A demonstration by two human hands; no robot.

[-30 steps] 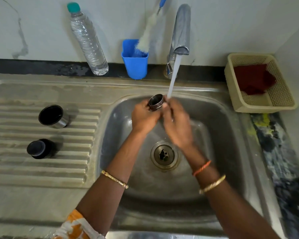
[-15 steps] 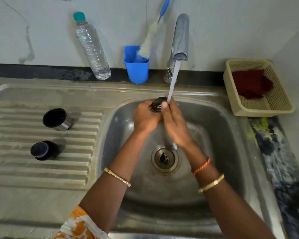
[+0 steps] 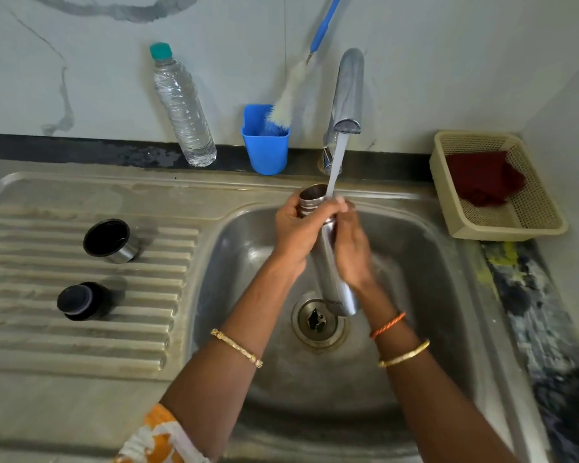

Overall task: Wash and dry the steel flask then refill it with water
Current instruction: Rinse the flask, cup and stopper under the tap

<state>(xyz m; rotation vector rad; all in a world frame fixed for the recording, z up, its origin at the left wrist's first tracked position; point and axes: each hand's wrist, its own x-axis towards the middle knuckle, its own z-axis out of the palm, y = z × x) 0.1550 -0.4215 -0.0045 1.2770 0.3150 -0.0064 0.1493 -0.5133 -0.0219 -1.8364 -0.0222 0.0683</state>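
Fingers, left hand (image 3: 293,228): curled round the neck of the steel flask (image 3: 331,262), just below its threaded mouth, gripping it.
Fingers, right hand (image 3: 350,252): wrapped over the flask's body from the right side, with the fingertips (image 3: 340,203) meeting the left hand near the neck; slightly blurred.
Steel flask: held above the sink basin (image 3: 415,262) by both hands, tilted so the open mouth points up and away toward the tap (image 3: 346,95) and the base hangs over the drain (image 3: 318,320).
Water: running from the tap in a thin stream (image 3: 336,162) that lands at the flask's mouth, by the fingertips; whether it goes inside I cannot tell.
Steel cup lid (image 3: 109,240): on the ribbed draining board (image 3: 81,329) to the left of the basin, open side up, dark inside.
Black stopper (image 3: 82,300): on the same draining board, nearer the person than the cup lid and apart from it.
Plastic bottle (image 3: 183,108): clear, teal cap, standing against the wall behind the draining board.
Blue cup (image 3: 264,148): beside the tap's left, holding a bottle brush (image 3: 290,95) with a blue handle that leans on the wall.
Basket (image 3: 502,225): cream plastic, on the tabletop right of the sink, with a dark red cloth (image 3: 485,178) inside.
Wrists: thin gold bangle on each, plus an orange thread on the right.
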